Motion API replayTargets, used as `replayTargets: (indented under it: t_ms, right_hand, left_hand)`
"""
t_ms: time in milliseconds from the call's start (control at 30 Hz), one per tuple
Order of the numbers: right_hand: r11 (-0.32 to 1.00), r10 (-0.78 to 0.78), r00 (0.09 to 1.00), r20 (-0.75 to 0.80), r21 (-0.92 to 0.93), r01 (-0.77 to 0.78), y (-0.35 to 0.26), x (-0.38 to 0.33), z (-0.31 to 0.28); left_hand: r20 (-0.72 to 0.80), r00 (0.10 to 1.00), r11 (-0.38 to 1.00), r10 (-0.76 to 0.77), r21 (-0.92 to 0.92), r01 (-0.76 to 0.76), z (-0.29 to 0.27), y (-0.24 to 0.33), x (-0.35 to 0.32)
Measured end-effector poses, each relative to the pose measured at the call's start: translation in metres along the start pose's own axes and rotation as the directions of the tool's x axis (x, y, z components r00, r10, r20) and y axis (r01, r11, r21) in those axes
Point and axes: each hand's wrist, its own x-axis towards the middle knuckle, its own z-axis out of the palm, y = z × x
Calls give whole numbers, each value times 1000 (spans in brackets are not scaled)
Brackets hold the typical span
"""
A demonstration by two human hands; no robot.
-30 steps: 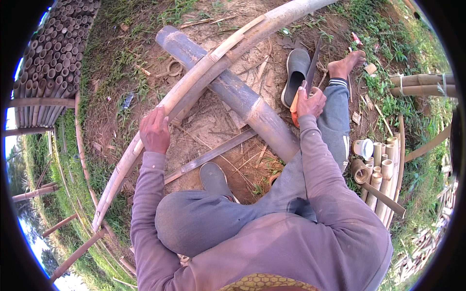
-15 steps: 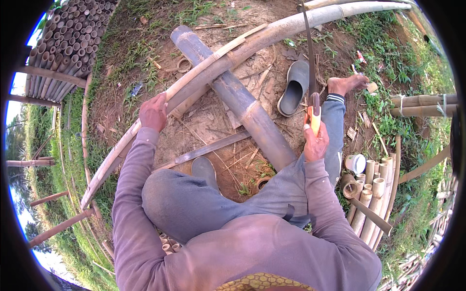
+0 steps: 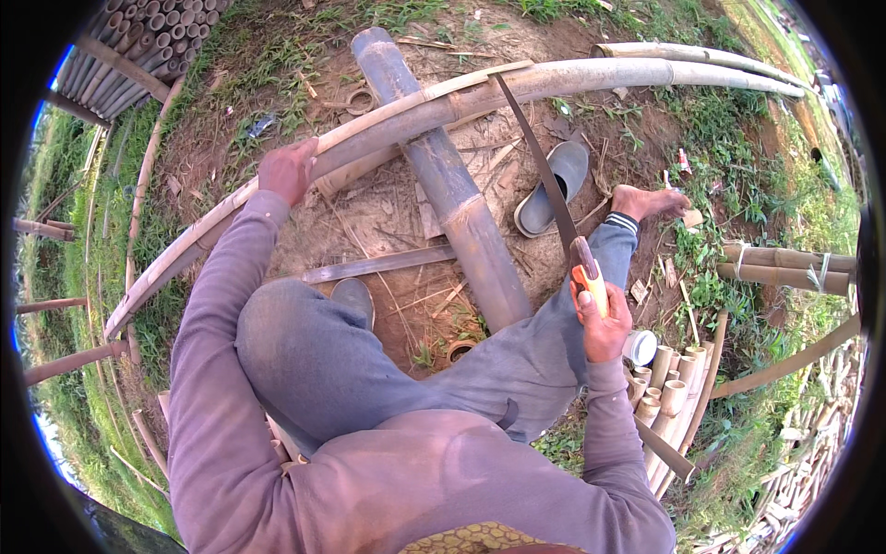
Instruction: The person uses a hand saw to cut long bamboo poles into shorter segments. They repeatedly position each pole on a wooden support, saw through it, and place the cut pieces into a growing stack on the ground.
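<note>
A long pale bamboo pole (image 3: 572,79) crosses in front of me, lying over a thick dark bamboo log (image 3: 434,166). Along its top runs a partly split strip (image 3: 415,99), its loose end near the middle. My left hand (image 3: 288,171) is closed around the pole, left of the log. In my right hand (image 3: 604,323) is a handsaw (image 3: 540,166) with an orange and yellow handle, gripped beside my right knee. Its long dark blade slants up and left, the tip meeting the pole by the strip's end; whether it touches, I cannot tell.
A grey clog (image 3: 566,180) lies right of the log. At right, short bamboo pieces (image 3: 674,397) stand bundled beside a white tub (image 3: 640,347). Stacked bamboo tubes (image 3: 152,46) fill the far left. A flat slat (image 3: 378,265) rests on the ground.
My right hand has lowered slightly, and the saw has swung from upright to slanting left, its tip now at the strip's end. My left hand still grips the pole. The view has shifted.
</note>
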Motion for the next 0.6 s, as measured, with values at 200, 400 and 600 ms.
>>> replayTargets:
  t_ms: [200,400,600]
  right_hand:
    - [999,52,998,44,6,-52,-1,8,-3]
    - [972,229,967,112,17,-233,-11,14,-6]
    - [990,141,983,117,-8,-141,-29,11,-5]
  left_hand:
    - [-9,1000,1000,18,-5,-18,6,-9,0]
    - [11,998,998,-54,-43,54,4,-4,-2]
    - [40,996,995,-83,-45,85,6,-5,-4]
